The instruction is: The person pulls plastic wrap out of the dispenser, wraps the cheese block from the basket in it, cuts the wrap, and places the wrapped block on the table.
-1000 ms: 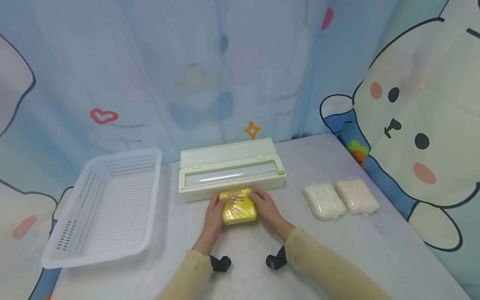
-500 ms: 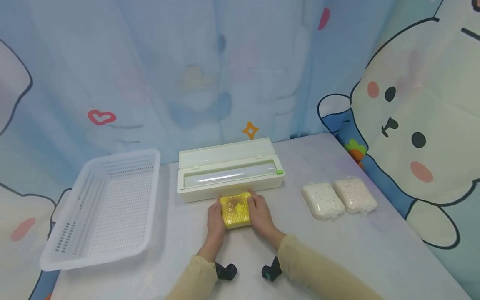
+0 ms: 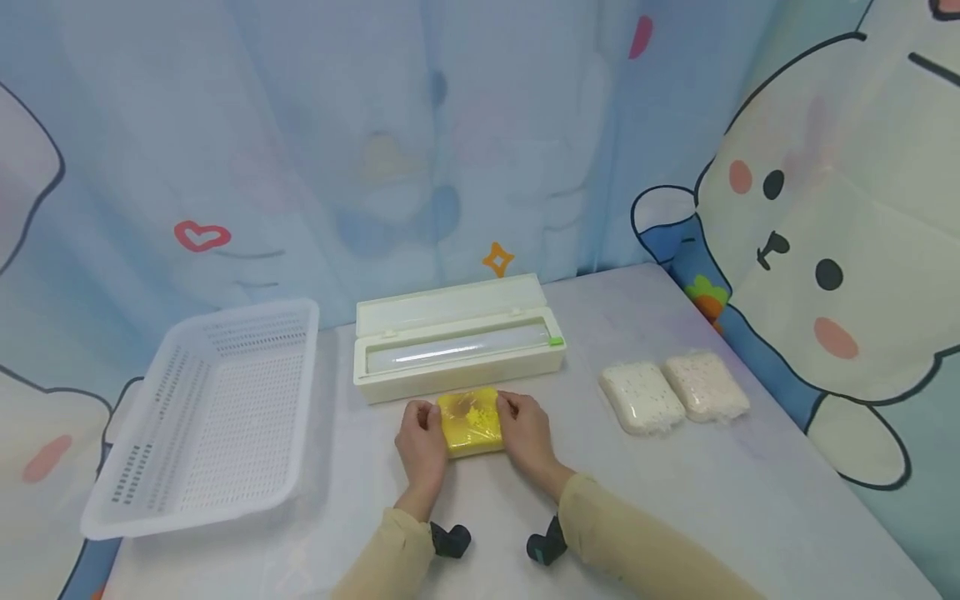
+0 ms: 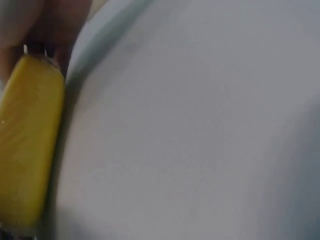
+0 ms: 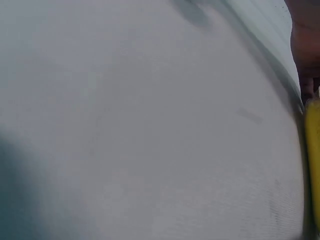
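Observation:
A yellow rounded square block wrapped in shiny clear film sits at the middle of the table, just in front of the cling film dispenser. My left hand pinches its left edge near the upper corner, thumb on the near side and fingers curled. At the opposite edge my right hand does the same. In the left wrist view the block's side stands upright in frame, with fingers at its end. Only a strip of the block shows in the right wrist view.
The dispenser's lid is raised, with a film roll inside and a green slider at its right. A white perforated basket stands left. Two film-wrapped speckled blocks, one white and one pinkish, lie right.
My hands have gone from lying along the block's sides to pinching near its upper corners, the left shifting slightly left. The block came slightly nearer early on.

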`<control>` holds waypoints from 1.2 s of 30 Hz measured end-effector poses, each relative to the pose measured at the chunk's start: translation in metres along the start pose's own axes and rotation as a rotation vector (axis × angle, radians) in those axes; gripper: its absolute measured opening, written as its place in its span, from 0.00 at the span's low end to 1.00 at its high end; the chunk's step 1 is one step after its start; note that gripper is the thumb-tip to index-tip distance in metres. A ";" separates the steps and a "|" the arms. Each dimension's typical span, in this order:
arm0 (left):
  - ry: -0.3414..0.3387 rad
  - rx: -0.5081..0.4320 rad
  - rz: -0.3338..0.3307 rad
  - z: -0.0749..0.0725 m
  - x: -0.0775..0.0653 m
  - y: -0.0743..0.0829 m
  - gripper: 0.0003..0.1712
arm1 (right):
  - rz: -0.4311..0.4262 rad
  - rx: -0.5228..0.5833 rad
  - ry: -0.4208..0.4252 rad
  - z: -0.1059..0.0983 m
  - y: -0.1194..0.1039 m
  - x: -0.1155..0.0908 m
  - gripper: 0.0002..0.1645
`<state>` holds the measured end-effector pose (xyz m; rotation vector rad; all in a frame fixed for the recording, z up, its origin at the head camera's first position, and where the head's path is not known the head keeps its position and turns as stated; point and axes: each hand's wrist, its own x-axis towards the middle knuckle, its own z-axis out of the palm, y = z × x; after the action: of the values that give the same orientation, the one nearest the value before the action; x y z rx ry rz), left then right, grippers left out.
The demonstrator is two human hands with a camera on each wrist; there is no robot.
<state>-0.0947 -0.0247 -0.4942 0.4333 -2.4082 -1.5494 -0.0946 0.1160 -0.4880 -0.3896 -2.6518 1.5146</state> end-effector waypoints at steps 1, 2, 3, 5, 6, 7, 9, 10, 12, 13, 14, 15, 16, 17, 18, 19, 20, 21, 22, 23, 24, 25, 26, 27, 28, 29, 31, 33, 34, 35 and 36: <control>-0.002 0.013 0.005 -0.002 -0.001 0.000 0.07 | -0.004 0.002 -0.004 -0.001 0.000 -0.002 0.24; -0.007 0.023 0.008 -0.003 -0.002 0.000 0.09 | -0.012 0.001 -0.007 -0.002 0.001 -0.004 0.24; -0.011 0.028 0.010 -0.004 -0.003 0.000 0.11 | -0.013 0.004 -0.014 -0.003 0.002 -0.006 0.24; -0.034 0.028 -0.001 -0.006 -0.007 0.000 0.14 | -0.015 0.011 -0.032 -0.005 0.001 -0.010 0.26; -0.051 0.023 -0.012 -0.007 -0.009 0.000 0.16 | -0.011 0.013 -0.041 -0.006 0.001 -0.012 0.26; -0.069 0.022 -0.019 -0.007 -0.011 0.001 0.18 | -0.012 0.017 -0.049 -0.007 0.000 -0.014 0.26; -0.105 0.010 -0.027 -0.006 -0.015 0.002 0.21 | -0.012 0.020 -0.070 -0.007 -0.002 -0.017 0.26; -0.124 0.002 -0.034 -0.006 -0.017 0.003 0.22 | -0.015 0.020 -0.081 -0.007 -0.003 -0.019 0.26; -0.156 -0.011 -0.045 -0.006 -0.020 0.006 0.25 | -0.021 0.016 -0.101 -0.005 -0.003 -0.020 0.27; -0.167 -0.012 -0.049 -0.006 -0.021 0.007 0.26 | -0.026 0.012 -0.108 -0.005 -0.003 -0.021 0.27; -0.174 -0.014 -0.053 -0.006 -0.022 0.008 0.26 | -0.025 0.008 -0.116 -0.004 -0.003 -0.022 0.28; -0.180 -0.010 -0.054 -0.006 -0.023 0.009 0.27 | -0.022 0.003 -0.124 -0.003 -0.002 -0.023 0.28; -0.189 -0.004 -0.056 -0.007 -0.023 0.011 0.27 | -0.019 -0.002 -0.130 -0.003 -0.002 -0.024 0.28; -0.196 0.004 -0.054 -0.007 -0.023 0.012 0.27 | -0.021 -0.005 -0.132 -0.002 -0.002 -0.025 0.29; -0.205 0.014 -0.054 -0.008 -0.023 0.012 0.27 | -0.019 -0.005 -0.135 -0.002 -0.002 -0.026 0.29; -0.213 0.022 -0.052 -0.008 -0.023 0.013 0.28 | -0.016 -0.002 -0.133 -0.003 -0.003 -0.027 0.29; -0.225 0.025 -0.048 -0.010 -0.022 0.015 0.28 | -0.007 0.011 -0.137 -0.003 -0.004 -0.028 0.30; -0.239 0.022 -0.046 -0.011 -0.021 0.016 0.28 | 0.003 0.023 -0.140 -0.004 -0.006 -0.030 0.30; -0.255 0.016 -0.045 -0.012 -0.021 0.019 0.28 | 0.018 0.038 -0.142 -0.006 -0.007 -0.033 0.31; -0.266 0.012 -0.033 -0.013 -0.019 0.021 0.28 | 0.035 0.063 -0.146 -0.009 -0.009 -0.037 0.32; -0.284 0.004 -0.024 -0.014 -0.018 0.024 0.28 | 0.058 0.093 -0.154 -0.011 -0.012 -0.042 0.33; -0.303 -0.006 -0.012 -0.016 -0.016 0.028 0.28 | 0.070 0.125 -0.154 -0.014 -0.015 -0.049 0.35; -0.326 -0.011 0.009 -0.018 -0.013 0.032 0.27 | 0.086 0.161 -0.155 -0.016 -0.018 -0.056 0.36; -0.350 -0.007 0.034 -0.019 -0.010 0.036 0.27 | 0.093 0.195 -0.152 -0.018 -0.021 -0.064 0.38; -0.378 0.000 0.059 -0.020 -0.007 0.040 0.27 | 0.097 0.245 -0.153 -0.020 -0.025 -0.073 0.41; -0.415 0.010 0.083 -0.021 -0.003 0.043 0.27 | 0.104 0.302 -0.160 -0.021 -0.028 -0.082 0.43; -0.502 0.037 0.120 -0.020 0.004 0.048 0.27 | 0.133 0.401 -0.177 -0.021 -0.033 -0.101 0.49; -0.598 0.067 0.148 -0.018 0.009 0.051 0.26 | 0.184 0.491 -0.209 -0.018 -0.037 -0.119 0.54; -0.645 0.083 0.159 -0.015 0.010 0.051 0.26 | 0.211 0.530 -0.226 -0.016 -0.037 -0.126 0.57; -0.688 0.101 0.171 -0.013 0.012 0.050 0.25 | 0.238 0.550 -0.236 -0.014 -0.037 -0.132 0.58; -0.722 0.120 0.185 -0.010 0.012 0.047 0.24 | 0.261 0.555 -0.235 -0.012 -0.036 -0.136 0.59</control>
<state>-0.1081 -0.0190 -0.4465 -0.4022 -2.9503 -1.6784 0.0324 0.0741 -0.4414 -0.5533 -2.2419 2.4104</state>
